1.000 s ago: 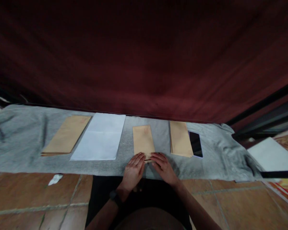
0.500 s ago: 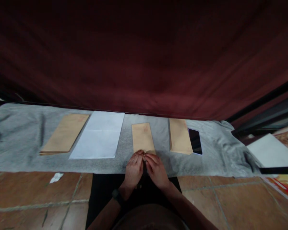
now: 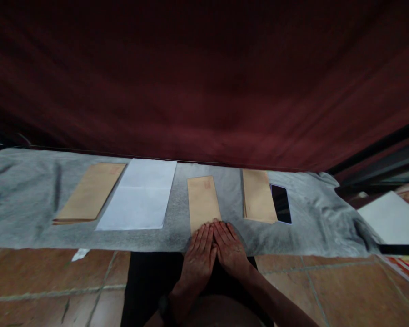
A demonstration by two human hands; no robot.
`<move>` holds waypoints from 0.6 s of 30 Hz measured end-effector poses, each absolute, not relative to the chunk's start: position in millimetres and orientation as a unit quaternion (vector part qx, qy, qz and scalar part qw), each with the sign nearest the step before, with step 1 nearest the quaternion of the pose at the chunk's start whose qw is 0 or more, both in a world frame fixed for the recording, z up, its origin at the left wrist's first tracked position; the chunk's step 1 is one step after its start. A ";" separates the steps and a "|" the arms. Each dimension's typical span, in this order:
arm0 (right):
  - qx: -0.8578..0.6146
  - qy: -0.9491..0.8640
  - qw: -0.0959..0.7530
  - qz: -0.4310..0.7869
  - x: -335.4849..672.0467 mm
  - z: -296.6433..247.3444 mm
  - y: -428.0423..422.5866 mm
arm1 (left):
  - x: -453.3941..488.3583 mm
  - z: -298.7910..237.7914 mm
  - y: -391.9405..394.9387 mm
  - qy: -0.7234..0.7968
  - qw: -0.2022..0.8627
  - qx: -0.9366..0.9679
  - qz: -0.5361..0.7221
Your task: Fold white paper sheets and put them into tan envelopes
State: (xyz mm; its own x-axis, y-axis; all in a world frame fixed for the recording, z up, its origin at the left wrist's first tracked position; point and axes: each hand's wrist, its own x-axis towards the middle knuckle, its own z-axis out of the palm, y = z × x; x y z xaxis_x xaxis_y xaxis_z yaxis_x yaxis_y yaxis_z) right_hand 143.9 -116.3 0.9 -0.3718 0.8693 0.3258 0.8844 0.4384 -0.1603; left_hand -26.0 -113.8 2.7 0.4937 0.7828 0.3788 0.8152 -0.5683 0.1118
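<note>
Left hand and right hand have flattened, fingers released, on envelope's near end.

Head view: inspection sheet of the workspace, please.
Surface: grey cloth over tiled floor.
Job's things: middle envelope lies flat on the cloth.
Clutter: left envelope stack, white sheet, right envelope stack, phone beside it, paper scrap on the floor.
Grippers: left hand and right hand open, side by side, flat on the middle envelope's near end.
Cables: nothing seen.
Surroundings: dark red curtain behind; white board at far right.
</note>
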 end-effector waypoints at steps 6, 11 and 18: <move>-0.526 -0.833 0.173 0.004 153.3 10.4 -118.6 | -46.4 2.5 -114.3 -0.477 0.036 -0.861 -0.174; -0.521 -0.834 0.177 0.029 159.4 14.7 -118.9 | -43.4 4.2 -103.5 -0.488 0.006 -0.855 -0.177; -0.527 -0.827 0.193 0.004 154.1 4.2 -118.9 | 8.5 6.3 -22.8 -0.485 -0.027 -0.863 -0.140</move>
